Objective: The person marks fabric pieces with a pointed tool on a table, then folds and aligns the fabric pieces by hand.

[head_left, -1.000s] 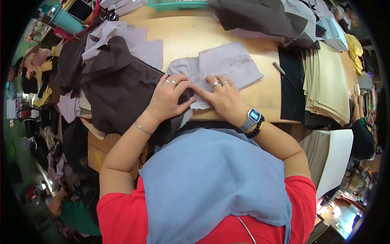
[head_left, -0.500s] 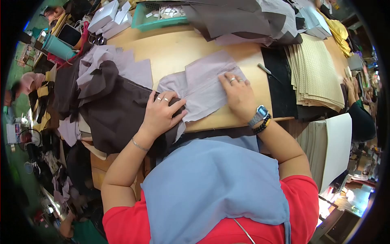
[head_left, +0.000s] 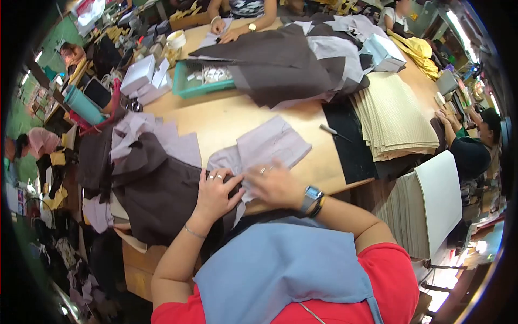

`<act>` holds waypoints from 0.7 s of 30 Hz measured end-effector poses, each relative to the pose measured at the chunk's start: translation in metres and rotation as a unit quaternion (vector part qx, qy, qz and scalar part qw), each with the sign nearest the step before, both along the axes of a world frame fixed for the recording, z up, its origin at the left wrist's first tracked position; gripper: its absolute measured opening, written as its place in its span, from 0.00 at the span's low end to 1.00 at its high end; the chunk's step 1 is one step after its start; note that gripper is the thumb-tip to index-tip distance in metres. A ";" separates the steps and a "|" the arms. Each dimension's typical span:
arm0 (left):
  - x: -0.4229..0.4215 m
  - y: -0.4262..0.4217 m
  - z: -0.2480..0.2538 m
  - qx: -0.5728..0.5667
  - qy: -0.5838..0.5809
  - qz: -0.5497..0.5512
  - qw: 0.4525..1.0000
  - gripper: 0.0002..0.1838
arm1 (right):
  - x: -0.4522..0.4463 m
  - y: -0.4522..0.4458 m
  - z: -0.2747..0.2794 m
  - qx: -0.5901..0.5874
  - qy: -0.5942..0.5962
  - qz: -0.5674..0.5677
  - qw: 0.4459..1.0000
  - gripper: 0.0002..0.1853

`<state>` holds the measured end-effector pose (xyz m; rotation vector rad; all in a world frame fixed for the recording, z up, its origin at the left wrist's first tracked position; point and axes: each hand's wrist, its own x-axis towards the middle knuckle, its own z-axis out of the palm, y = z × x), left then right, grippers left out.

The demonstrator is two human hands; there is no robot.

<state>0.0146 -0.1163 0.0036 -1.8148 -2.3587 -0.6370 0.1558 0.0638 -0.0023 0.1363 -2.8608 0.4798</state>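
We see the left hand, with two rings, lying palm down on a dark brown woven cloth piece, its fingers curved and a little spread, the thumb standing apart from the forefinger with dark cloth showing between them; we cannot tell whether it pinches that cloth or only presses on it. The dark cloth spreads out from under this hand, mostly to its left. Just right of the left fingertips is the right hand, which wears a silver digital watch at the wrist. Its fingers are blurred, stretched toward the left thumb and over the near edge of a pale lilac-grey cloth piece; we cannot tell whether they grasp the edge or merely touch it. Most of the lilac cloth lies flat beyond both hands, on a light wooden table. Farther out past the left hand we find a turquoise plastic tray holding small white pieces. Beyond the right hand and to its right, a slim tool with a pale handle rests on a flat black sheet, and right of that we see a fanned stack of cream textured sheets.
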 end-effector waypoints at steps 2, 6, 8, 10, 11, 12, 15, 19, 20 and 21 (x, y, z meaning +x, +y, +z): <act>0.000 -0.001 0.001 0.001 0.016 -0.005 1.000 0.19 | 0.001 -0.006 -0.003 -0.010 0.017 -0.010 1.000 0.28; -0.001 0.000 0.001 -0.008 0.028 -0.004 1.000 0.19 | 0.011 0.026 0.001 -0.024 -0.007 -0.041 0.999 0.29; -0.001 0.002 0.003 -0.021 0.018 0.006 1.000 0.19 | 0.017 0.048 0.006 0.012 -0.038 -0.097 0.994 0.30; 0.003 0.003 0.011 -0.043 0.005 0.014 0.999 0.21 | 0.022 0.072 0.010 0.047 -0.074 -0.143 0.986 0.30; 0.007 0.006 0.018 -0.061 0.022 0.020 0.998 0.22 | 0.025 0.084 0.006 0.070 -0.060 -0.162 0.983 0.30; 0.011 0.012 0.025 -0.082 0.040 0.026 0.995 0.23 | 0.026 0.095 0.000 0.089 -0.046 -0.180 0.979 0.31; 0.026 0.041 0.038 -0.108 0.131 0.032 0.985 0.30 | 0.026 0.102 0.019 0.143 -0.044 -0.228 0.962 0.30; 0.047 0.089 0.012 -0.031 0.032 -0.015 0.999 0.25 | 0.014 0.105 0.004 0.044 0.031 -0.269 0.961 0.27; 0.046 0.096 0.004 -0.019 0.000 -0.024 1.000 0.22 | 0.013 0.108 0.001 -0.002 0.067 -0.281 0.957 0.25; 0.043 0.099 -0.004 -0.026 -0.013 -0.020 0.999 0.19 | 0.015 0.111 -0.003 -0.092 0.113 -0.276 0.950 0.25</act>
